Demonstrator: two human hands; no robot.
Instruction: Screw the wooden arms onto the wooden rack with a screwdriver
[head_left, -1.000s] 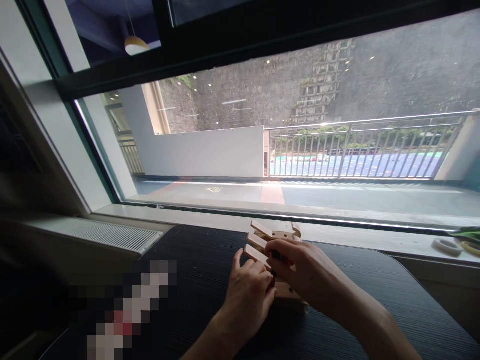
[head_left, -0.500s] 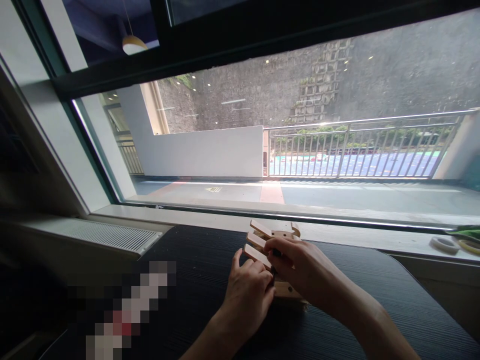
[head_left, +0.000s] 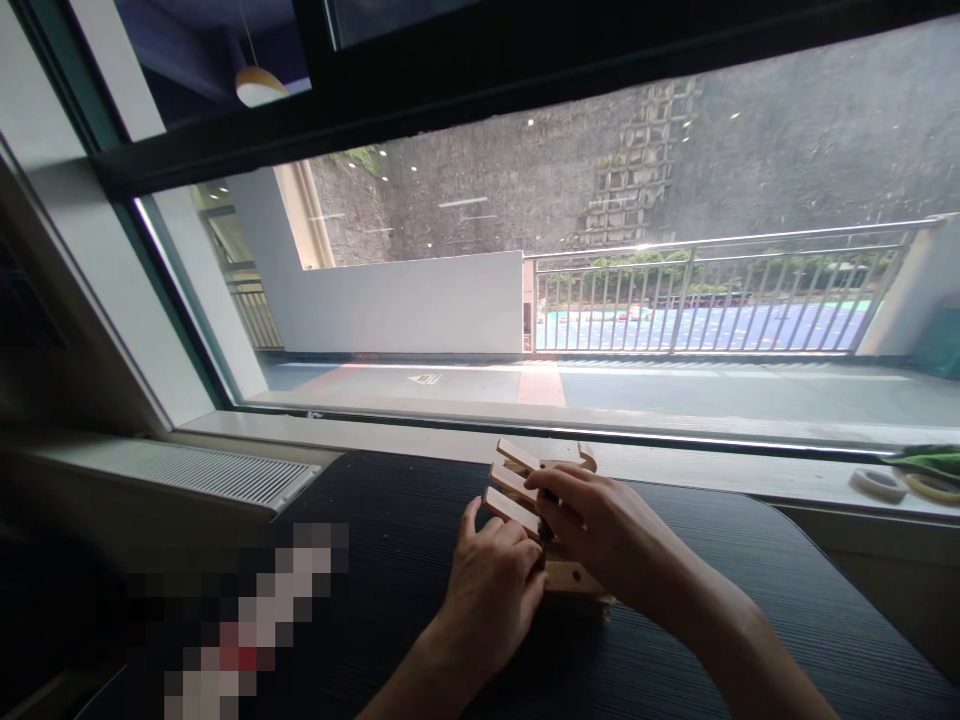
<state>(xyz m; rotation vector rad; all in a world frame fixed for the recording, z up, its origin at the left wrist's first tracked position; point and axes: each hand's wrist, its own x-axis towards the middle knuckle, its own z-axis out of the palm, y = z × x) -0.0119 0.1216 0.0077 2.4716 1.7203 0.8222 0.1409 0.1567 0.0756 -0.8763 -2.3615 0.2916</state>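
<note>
While your left hand (head_left: 491,590) curls shut against the wooden slats (head_left: 510,508), your right hand (head_left: 600,530) grips them. Both rest on the worktop (head_left: 375,530).

Left hand (head_left: 491,592), right hand (head_left: 604,530) on wooden slat assembly (head_left: 510,507) atop dark table (head_left: 375,510)

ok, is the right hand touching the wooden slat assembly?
Touching. Head view: the right hand lies over the wooden slat assembly, closed on its slats.
</note>
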